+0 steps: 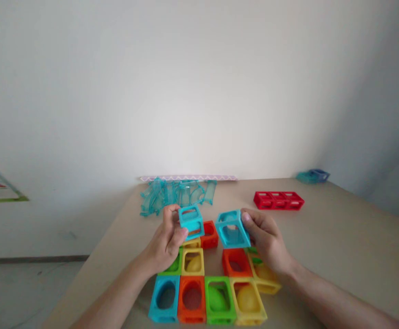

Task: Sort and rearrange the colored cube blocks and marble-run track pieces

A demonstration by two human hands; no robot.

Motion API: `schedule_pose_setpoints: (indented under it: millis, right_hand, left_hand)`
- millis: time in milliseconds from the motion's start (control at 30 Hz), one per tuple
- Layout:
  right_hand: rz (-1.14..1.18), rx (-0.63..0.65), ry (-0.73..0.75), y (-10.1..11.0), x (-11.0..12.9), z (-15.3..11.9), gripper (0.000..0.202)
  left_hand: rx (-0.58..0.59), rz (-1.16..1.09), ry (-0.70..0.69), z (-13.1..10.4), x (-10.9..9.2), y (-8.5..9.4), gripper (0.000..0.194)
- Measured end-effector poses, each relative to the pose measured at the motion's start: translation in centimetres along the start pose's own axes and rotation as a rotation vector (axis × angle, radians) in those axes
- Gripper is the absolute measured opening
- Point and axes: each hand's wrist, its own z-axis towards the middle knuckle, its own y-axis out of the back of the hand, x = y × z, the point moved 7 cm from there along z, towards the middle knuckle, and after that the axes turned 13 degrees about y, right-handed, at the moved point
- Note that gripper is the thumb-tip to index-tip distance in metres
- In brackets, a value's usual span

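My left hand [167, 240] grips a light blue open-sided cube block [191, 222] by its left side, raised above the table. Held by its right edge in my right hand [266, 235] is another light blue cube block [232, 229], tilted, with a gap between the two. Below them several cube blocks lie on the table: a blue one [154, 304], an orange one [192, 316], a green one [220, 316] and a yellow one [250, 316] form the front row. Behind stand a yellow block [193, 269], an orange-red block [237, 273] and a red block [213, 237]. My hands partly cover some blocks.
A pile of translucent teal track-like pieces [184, 194] lies at the back left, before a patterned strip [188, 178] along the wall. Three joined red blocks [279, 201] sit at the right. Bluish pieces [317, 176] lie in the far right corner of the table [339, 242].
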Motion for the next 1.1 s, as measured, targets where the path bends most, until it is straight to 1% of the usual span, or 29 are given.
schedule_pose_setpoints:
  millis: [133, 200, 233, 300, 433, 567, 633, 833, 1000, 1100]
  right_hand:
    - [0.033, -0.117, 0.008, 1.9, -0.8, 1.0, 0.048]
    - [0.033, -0.162, 0.009, 2.3, -1.2, 1.3, 0.048]
    - [0.021, -0.156, 0.01, 2.2, -1.3, 1.3, 0.047]
    - [-0.037, -0.085, 0.035, 1.6, -1.1, 1.2, 0.044]
    - [-0.233, 0.091, 0.178, 0.0, 0.8, 0.6, 0.036]
    - [-0.37, 0.269, 0.237, -1.4, 1.9, 0.0, 0.016]
    - [-0.419, 0.341, 0.282, -2.0, 2.3, -0.2, 0.011]
    - [-0.524, 0.428, 0.429, -2.9, 3.4, -0.2, 0.011]
    - [-0.529, 0.437, 0.451, -2.9, 3.5, -0.3, 0.011]
    - [-0.555, 0.439, 0.496, -2.9, 3.6, -0.5, 0.011]
  left_hand:
    - [0.02, -0.051, -0.005, 0.0, 0.0, -0.1, 0.029]
    - [0.026, -0.065, 0.0, -0.1, -0.1, -0.1, 0.029]
    - [0.027, -0.065, 0.002, -0.1, -0.1, -0.1, 0.029]
    - [0.028, -0.05, 0.004, -0.2, -0.2, -0.1, 0.031]
    - [0.032, -0.015, -0.024, -0.3, -0.4, -0.1, 0.035]
    - [0.027, -0.013, -0.052, -0.5, -0.4, 0.1, 0.041]
    - [0.013, -0.011, -0.071, -0.6, -0.4, 0.3, 0.043]
    - [-0.027, 0.095, -0.086, -0.5, -1.0, 0.6, 0.048]
    - [-0.012, 0.079, -0.111, -0.4, -1.6, 0.6, 0.042]
    - [0.008, 0.086, -0.12, -0.4, -1.7, 0.6, 0.043]
